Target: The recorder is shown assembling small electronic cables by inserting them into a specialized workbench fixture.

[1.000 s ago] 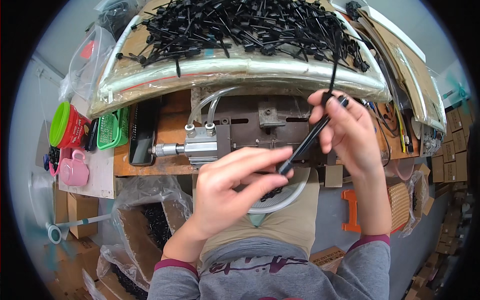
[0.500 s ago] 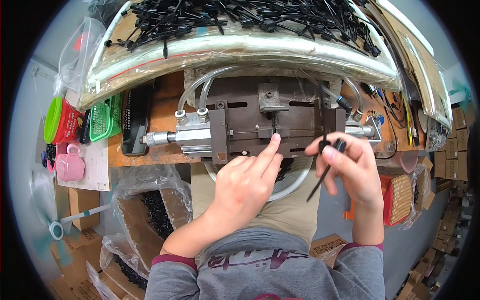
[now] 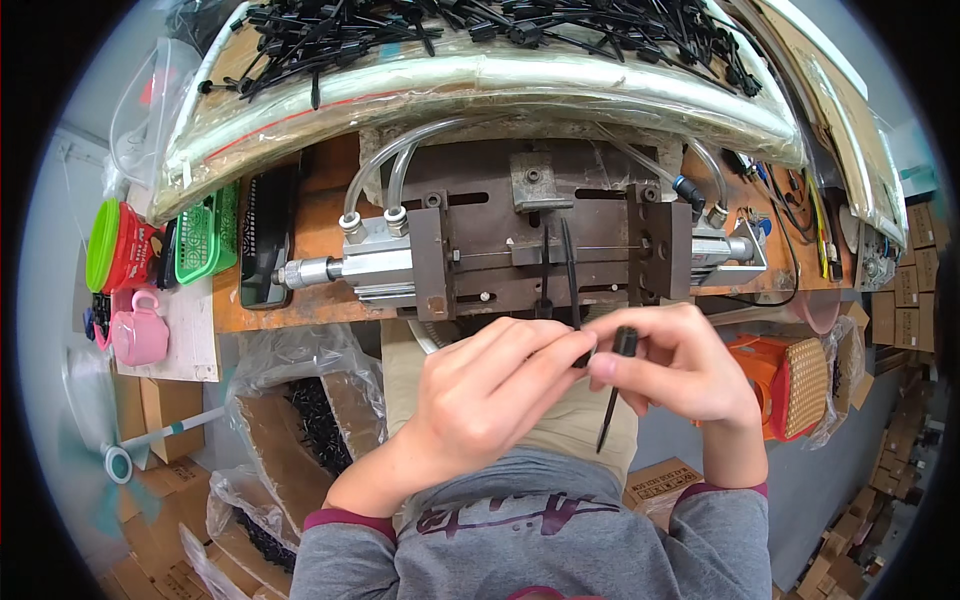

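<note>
Left hand (image 3: pixel 490 388): pinched together on the near end of a long black strap (image 3: pixel 572 278), tip over the brown metal fixture (image 3: pixel 492 228). Right hand (image 3: pixel 682 368): clamped on a second black strap (image 3: pixel 625 341), cylindrical head up, tail slanting down. Lying along the fixture's middle: a third black strap (image 3: pixel 545 282).

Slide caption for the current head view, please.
Left hand and right hand hold slim black parts before a metal fixture, a heap of black pieces beyond.

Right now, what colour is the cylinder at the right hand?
Black cylinder; best in the head view.
</note>
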The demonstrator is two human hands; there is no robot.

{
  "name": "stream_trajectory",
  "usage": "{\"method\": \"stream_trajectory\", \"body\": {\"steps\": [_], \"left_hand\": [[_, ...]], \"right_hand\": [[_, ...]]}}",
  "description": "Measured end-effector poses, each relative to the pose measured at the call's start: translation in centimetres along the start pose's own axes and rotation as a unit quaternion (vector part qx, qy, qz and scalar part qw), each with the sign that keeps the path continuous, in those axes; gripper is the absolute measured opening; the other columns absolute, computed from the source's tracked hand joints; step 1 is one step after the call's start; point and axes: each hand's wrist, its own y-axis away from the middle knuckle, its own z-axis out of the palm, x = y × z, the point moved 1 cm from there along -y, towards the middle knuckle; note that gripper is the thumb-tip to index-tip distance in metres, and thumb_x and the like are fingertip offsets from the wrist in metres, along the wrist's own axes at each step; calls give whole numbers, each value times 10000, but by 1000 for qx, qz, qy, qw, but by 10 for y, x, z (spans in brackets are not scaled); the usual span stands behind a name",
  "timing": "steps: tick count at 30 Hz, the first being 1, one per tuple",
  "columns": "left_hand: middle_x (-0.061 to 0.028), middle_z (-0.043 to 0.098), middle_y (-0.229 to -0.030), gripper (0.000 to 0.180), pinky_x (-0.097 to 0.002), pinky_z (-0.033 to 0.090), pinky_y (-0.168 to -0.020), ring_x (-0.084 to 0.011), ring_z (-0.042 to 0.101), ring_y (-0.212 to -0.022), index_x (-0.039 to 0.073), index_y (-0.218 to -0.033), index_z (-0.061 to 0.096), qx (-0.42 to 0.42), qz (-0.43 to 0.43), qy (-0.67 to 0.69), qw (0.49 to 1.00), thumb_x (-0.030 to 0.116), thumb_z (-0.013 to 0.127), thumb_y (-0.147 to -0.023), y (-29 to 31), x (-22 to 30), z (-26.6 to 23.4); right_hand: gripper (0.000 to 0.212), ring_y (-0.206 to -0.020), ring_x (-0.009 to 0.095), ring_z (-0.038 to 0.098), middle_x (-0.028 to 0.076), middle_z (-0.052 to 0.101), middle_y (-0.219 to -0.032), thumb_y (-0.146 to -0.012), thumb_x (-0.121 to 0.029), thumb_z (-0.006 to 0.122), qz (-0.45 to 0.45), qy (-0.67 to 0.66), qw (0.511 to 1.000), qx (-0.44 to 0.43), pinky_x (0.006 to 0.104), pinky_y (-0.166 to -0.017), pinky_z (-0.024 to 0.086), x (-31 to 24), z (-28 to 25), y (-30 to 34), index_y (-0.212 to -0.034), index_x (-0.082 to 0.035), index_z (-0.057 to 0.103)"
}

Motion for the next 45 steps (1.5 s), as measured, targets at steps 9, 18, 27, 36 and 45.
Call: {"method": "stream_trajectory", "body": {"steps": [9, 18, 27, 36, 45], "left_hand": [[-139, 683, -1270, 285, -310, 571, -692, -213, 702, -784, 20, -1000, 718, -43, -6, -171, 984, 85, 802, -735, 10, -16, 17], [-120, 711, -1215, 282, -286, 558, -651, -204, 700, -726, 38, -997, 731, -108, -27, -182, 977, 118, 819, -742, -4, -10, 5], [-98, 738, -1101, 289, -372, 531, -876, -281, 682, -1011, 50, -1063, 744, 129, 128, -256, 949, 93, 794, -782, -121, -47, -46], [-108, 746, -904, 212, -328, 578, -762, -209, 723, -793, 20, -1034, 752, 54, 30, -88, 994, 75, 746, -829, -149, -76, -47], [-107, 702, -1063, 201, -250, 578, -768, -156, 707, -899, -31, -1079, 734, 10, -189, 229, 955, 16, 676, -893, -102, -34, -85]], "right_hand": [[406, -930, 318, 728, 302, 669, -1124, -1008, -156, 550, -206, -88, 965, 133, 358, -781, 608, -10, -15, 10, -1263, 160, 552], [341, -1174, 394, 648, 340, 561, -1311, -943, -38, 605, -299, -107, 935, 157, 397, -926, 586, -3, -5, 15, -1228, 116, 497], [309, -1037, 342, 661, 239, 556, -1364, -742, 65, 762, -351, 365, 841, 191, 384, -800, 561, 32, 26, -9, -1017, 28, 626], [175, -699, 221, 676, 175, 636, -1310, -792, -54, 649, -324, 490, 790, 174, 317, -652, 554, 34, 39, -32, -957, -23, 600], [325, -830, 280, 713, 126, 697, -1079, -765, -169, 821, -327, 424, 828, 163, 351, -687, 590, -7, 15, -37, -1006, -42, 643]]}}
